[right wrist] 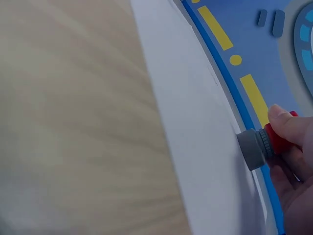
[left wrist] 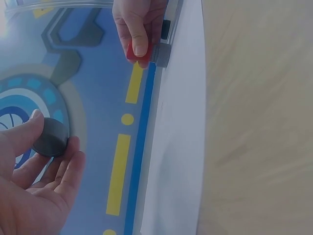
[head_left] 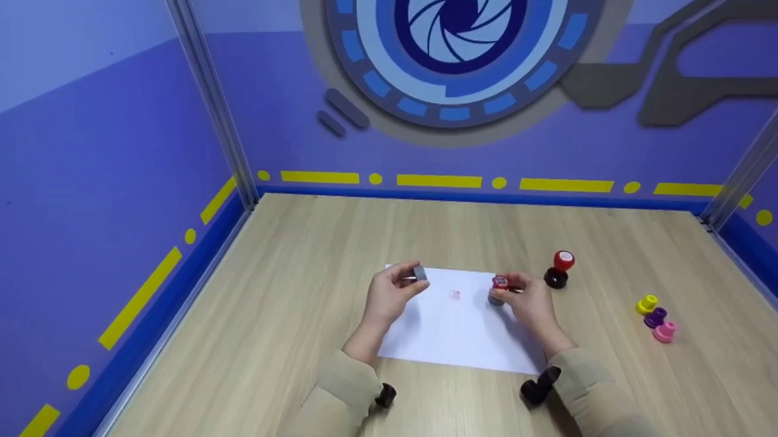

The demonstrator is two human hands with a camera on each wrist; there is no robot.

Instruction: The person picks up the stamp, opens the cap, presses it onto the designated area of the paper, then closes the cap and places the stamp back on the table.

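Between thumb and fingers, my left hand (head_left: 388, 293) pinches a round grey cap (left wrist: 51, 137), held up over the left part of a white paper sheet (head_left: 458, 339). My right hand (head_left: 532, 301) grips a stamp by its red handle (right wrist: 279, 138); the grey base (right wrist: 252, 149) points down at the sheet's right side. Whether that base touches the paper I cannot tell. A faint pink stamp print (head_left: 455, 295) shows on the sheet between the two hands.
Right of the sheet stands another stamp with a red knob (head_left: 564, 260) and black base (head_left: 556, 278). Farther right are a yellow (head_left: 647, 304), a purple (head_left: 655, 318) and a pink (head_left: 665, 332) small stamp-like piece. Blue walls border the wooden table (head_left: 287, 267).
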